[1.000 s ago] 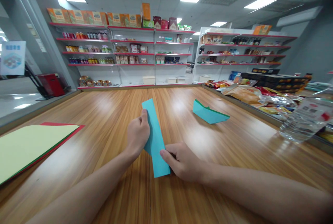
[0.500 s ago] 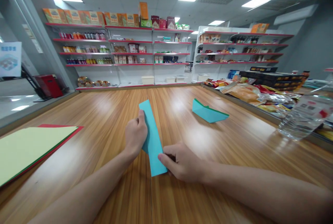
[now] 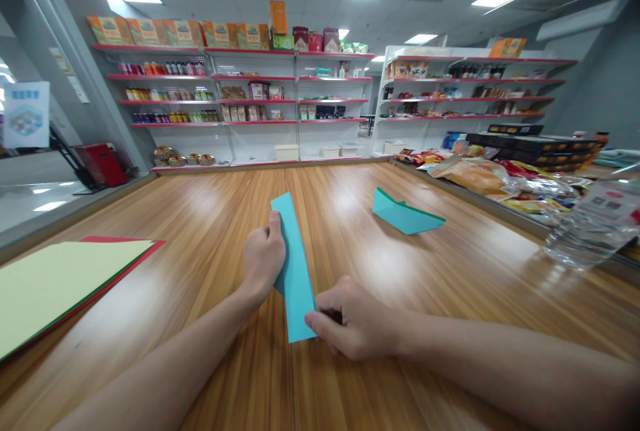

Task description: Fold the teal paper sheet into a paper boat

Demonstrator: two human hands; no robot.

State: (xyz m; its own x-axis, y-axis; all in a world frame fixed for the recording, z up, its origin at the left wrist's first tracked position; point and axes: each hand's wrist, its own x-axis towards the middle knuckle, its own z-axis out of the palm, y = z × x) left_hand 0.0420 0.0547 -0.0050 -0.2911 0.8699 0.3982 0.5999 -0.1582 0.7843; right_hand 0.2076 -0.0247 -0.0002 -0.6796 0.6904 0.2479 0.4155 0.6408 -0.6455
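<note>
A folded sheet of blue paper point(image 3: 296, 271) is held up above the wooden table, its long strip slanting from upper left to lower right. My left hand point(image 3: 263, 254) grips its left edge, thumb lying near the top. At the lower right corner, my right hand point(image 3: 353, 317) pinches the edge between thumb and curled fingers. Part of the paper behind the strip pokes out below my left hand. Farther off to the right stands a folded paper boat point(image 3: 407, 213), blue with a green rim.
On the left lies a stack of coloured paper point(image 3: 65, 277), pale yellow on top with green and red below. A clear plastic bottle point(image 3: 585, 231) stands at the right edge, near packaged snacks point(image 3: 480, 177). Stocked shelves point(image 3: 260, 101) line the back beyond the wooden table point(image 3: 215, 351).
My right hand has slid down along the paper's right edge to its bottom corner. My left hand keeps its hold near the top. The view has shifted slightly.
</note>
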